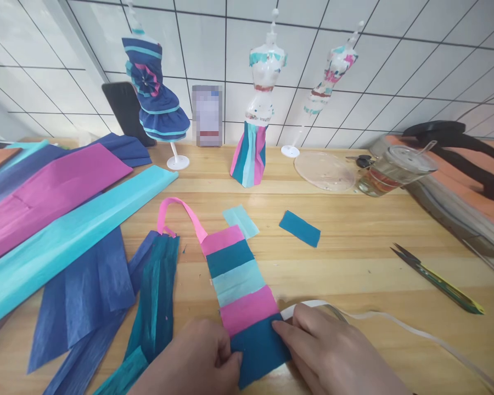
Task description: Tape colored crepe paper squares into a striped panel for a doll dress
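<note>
One phone (207, 116), unreadably blurred, back edge of tabletop (346, 225). One paper strip (237, 282), banded pink, teal, pale blue; lower sides pinched by left hand (200, 354) and right hand (333, 345).

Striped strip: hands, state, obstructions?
Left hand, right hand at opposite edges of near panel. Striped strip on table. White tape close beside right hand; scissors farther right.

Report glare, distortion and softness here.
Head view: pale glare on the tiled wall; head view: apparent wide-angle distortion, the lidded cup leaning outward; head view: smartphone screen pixelated; head view: left hand and right hand slightly soft.
</note>
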Action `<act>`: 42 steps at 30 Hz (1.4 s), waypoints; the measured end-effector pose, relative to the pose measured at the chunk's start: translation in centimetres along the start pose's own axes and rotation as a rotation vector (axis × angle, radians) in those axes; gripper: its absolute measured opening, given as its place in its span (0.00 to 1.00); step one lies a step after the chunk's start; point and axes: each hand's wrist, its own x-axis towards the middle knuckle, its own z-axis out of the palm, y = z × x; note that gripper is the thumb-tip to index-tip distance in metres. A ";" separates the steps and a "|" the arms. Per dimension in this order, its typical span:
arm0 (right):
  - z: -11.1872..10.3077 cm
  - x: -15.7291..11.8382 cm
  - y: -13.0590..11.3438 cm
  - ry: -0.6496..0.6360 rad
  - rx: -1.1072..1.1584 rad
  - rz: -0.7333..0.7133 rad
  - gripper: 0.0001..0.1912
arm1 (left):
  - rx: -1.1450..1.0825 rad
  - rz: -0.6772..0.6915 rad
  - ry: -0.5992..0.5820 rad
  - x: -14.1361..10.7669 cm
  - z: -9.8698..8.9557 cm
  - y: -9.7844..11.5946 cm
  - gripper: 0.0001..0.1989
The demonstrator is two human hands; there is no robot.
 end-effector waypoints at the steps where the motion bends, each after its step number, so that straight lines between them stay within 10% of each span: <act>1: 0.0 0.0 0.0 0.007 -0.005 -0.003 0.13 | 0.003 0.004 -0.006 -0.1 -0.1 0.1 0.13; 7: 0.3 -0.1 0.3 0.008 0.002 -0.005 0.13 | -0.028 0.043 -0.103 -1.1 -1.1 -0.5 0.12; 22: 0.1 -0.4 0.0 -0.081 0.032 0.047 0.09 | 0.064 0.069 0.383 0.7 0.1 -1.6 0.12; 33: 1.3 0.1 -1.2 0.121 -0.187 -0.236 0.12 | 0.092 0.108 0.393 0.7 0.1 -2.1 0.11; 42: 0.4 -0.2 -0.7 0.104 -0.294 -0.122 0.19 | 0.138 0.128 0.391 0.5 0.1 -1.9 0.11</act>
